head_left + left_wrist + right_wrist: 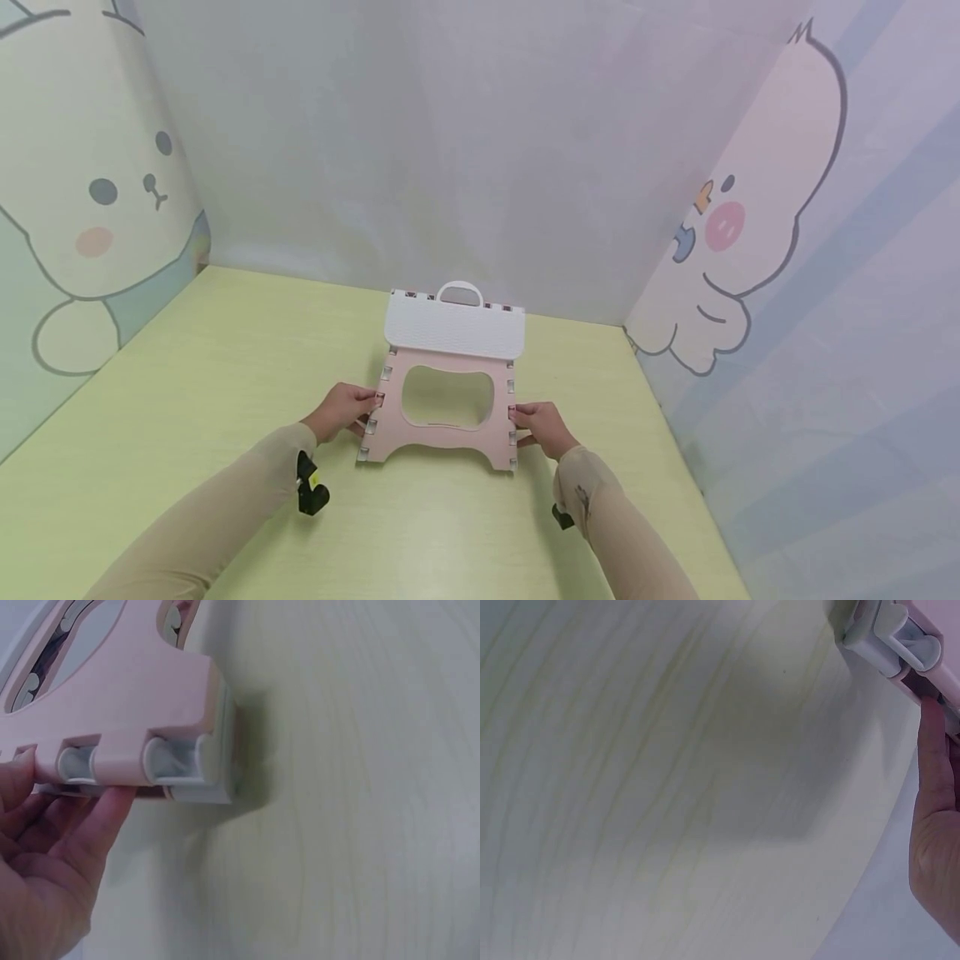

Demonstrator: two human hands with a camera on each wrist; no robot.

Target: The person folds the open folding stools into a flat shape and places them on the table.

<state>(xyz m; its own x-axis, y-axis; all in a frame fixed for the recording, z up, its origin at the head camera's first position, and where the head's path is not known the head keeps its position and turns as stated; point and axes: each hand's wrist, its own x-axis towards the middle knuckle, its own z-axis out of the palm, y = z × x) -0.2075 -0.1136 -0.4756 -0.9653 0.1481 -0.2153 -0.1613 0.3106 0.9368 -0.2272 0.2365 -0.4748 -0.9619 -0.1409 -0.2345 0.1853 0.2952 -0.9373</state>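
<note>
A pink and white folding step stool point(454, 327) is held near the middle of the head view, its white top and loop handle at the far end. Its pink leg panel point(390, 417) has a large opening and faces me. My left hand point(345, 411) grips the left hinged edge between thumb and fingers, as the left wrist view shows along the stool's side point(127, 697). On the opposite edge my right hand point(547, 429) pinches the stool the same way. In the right wrist view only a corner of the stool point(904, 645) shows, with a fingertip against it.
The pale yellow-green wood-grain table point(225, 350) extends around the stool. Behind it hangs a plain light curtain point(420, 150). Cartoon-printed curtains, a left one point(60, 150) and a right one point(787, 208), border the sides.
</note>
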